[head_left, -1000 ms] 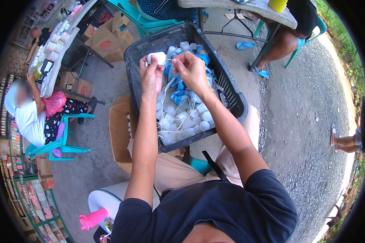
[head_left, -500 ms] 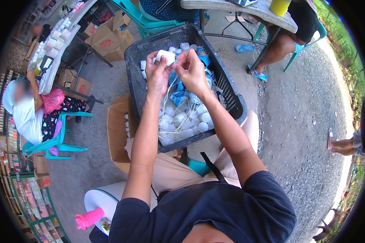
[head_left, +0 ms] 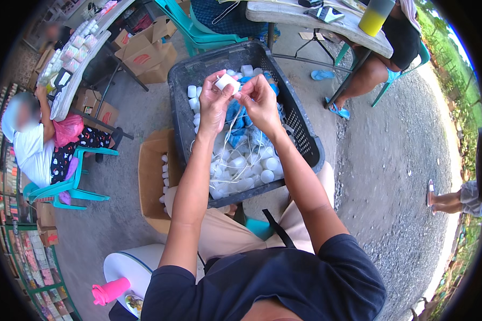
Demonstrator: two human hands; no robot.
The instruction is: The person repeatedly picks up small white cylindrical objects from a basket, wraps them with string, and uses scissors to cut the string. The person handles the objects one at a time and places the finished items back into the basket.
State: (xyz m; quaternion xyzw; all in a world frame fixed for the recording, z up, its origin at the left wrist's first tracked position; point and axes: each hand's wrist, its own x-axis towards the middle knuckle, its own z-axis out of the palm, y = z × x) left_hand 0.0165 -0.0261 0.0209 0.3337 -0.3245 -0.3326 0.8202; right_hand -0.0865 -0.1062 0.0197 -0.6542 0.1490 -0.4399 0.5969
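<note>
Both hands are raised over the black plastic basket (head_left: 305,140) that rests across the person's lap. The left hand (head_left: 215,104) pinches a small white spool (head_left: 226,83) between thumb and fingertips, above the basket's far end. The right hand (head_left: 261,99), just beside it, is closed on the white string (head_left: 226,140) that trails from the spool down into the heap of white spools and blue bags inside. An open cardboard box (head_left: 151,176) sits against the basket's left side.
</note>
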